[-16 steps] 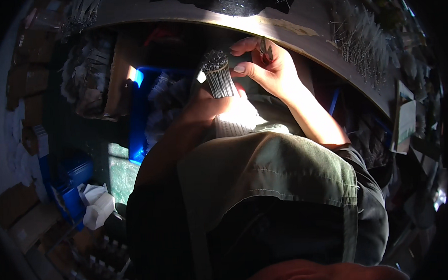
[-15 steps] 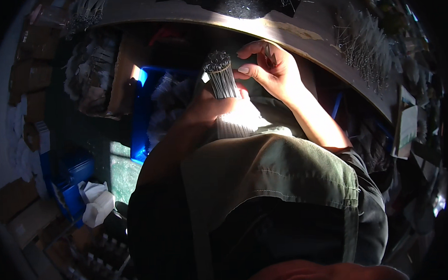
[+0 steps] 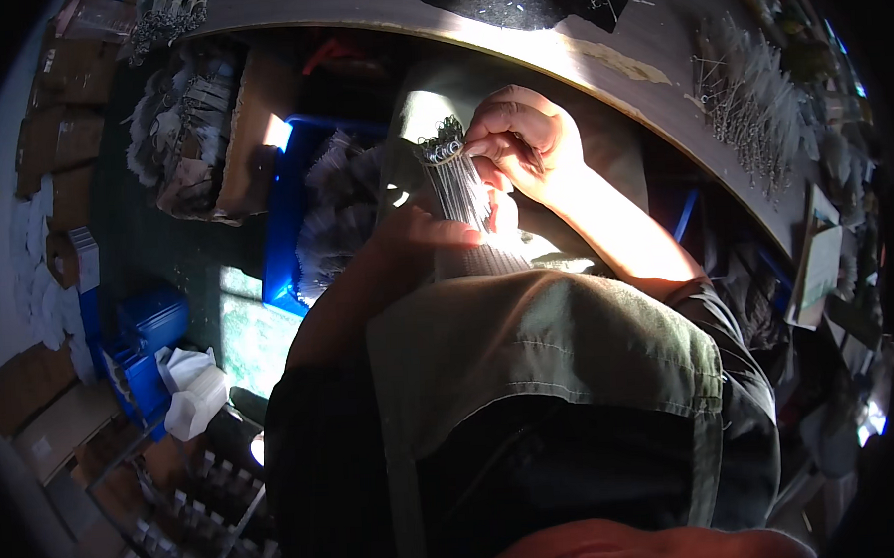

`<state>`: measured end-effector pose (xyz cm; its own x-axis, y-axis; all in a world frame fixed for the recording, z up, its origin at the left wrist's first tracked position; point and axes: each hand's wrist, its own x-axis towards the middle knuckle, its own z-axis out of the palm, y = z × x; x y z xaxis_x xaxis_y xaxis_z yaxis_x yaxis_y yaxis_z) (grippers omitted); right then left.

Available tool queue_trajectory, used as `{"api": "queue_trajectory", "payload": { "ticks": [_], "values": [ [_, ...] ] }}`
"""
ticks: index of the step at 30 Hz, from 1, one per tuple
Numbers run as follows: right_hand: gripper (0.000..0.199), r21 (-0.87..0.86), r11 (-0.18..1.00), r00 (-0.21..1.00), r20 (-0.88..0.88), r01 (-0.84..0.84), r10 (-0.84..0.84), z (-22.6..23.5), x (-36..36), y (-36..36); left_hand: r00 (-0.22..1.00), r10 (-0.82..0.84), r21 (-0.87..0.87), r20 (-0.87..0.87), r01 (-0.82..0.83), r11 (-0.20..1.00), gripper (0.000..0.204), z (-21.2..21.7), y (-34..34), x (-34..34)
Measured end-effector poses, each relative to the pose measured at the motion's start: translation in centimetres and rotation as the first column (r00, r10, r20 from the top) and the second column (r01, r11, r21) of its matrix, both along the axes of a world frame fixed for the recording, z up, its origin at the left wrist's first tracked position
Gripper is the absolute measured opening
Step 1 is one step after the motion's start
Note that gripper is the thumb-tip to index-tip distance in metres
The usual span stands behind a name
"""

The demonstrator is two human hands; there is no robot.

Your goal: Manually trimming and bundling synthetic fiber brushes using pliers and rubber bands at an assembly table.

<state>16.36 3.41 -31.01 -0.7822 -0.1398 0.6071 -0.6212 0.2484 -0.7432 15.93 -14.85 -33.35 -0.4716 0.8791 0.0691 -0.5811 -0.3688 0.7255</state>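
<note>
My left hand point(image 3: 427, 232) is wrapped around a tight bundle of thin metal wires point(image 3: 457, 184) with small looped ends at the top, holding it upright in front of my chest. My right hand point(image 3: 523, 136) sits at the looped top of the bundle, fingers pinched on the wire ends. Both hands are just below the curved edge of the grey workbench point(image 3: 597, 48). The lower part of the bundle is hidden behind my left hand and my green vest.
More looped wires with white tufts point(image 3: 748, 96) lie spread on the bench at right. A blue crate point(image 3: 295, 226) holding white tufted pieces stands on the floor at left, beside cardboard boxes point(image 3: 62, 146) and smaller blue bins point(image 3: 150, 332).
The bundle and both hands have stayed nearly in place; my right fingers have shifted slightly along the looped wire tops.
</note>
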Motion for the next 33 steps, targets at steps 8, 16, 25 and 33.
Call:
{"api": "queue_trajectory", "payload": {
  "ticks": [8,16,25,33],
  "values": [
    [0.004,0.12,0.99,0.989,-0.112,-0.08,0.094,0.3,-0.8,0.5,0.995,-0.076,0.073,0.062,0.072,0.995,0.047,0.5,0.3,0.0],
    [0.003,-0.228,0.948,0.84,0.448,-0.224,0.306,-0.3,3.3,1.1,0.995,-0.091,0.002,0.04,0.091,0.996,0.05,1.0,0.8,0.4],
    [0.009,0.071,0.997,0.992,0.122,0.006,-0.015,-0.9,2.9,1.7,0.986,0.037,-0.501,0.165,0.051,0.864,0.05,2.2,0.2,1.4],
    [0.015,0.265,0.942,0.958,0.142,0.207,-0.25,0.3,3.3,1.5,0.97,0.24,-0.519,-0.042,-0.226,0.824,0.046,1.2,2.4,2.2]
  ]
}}
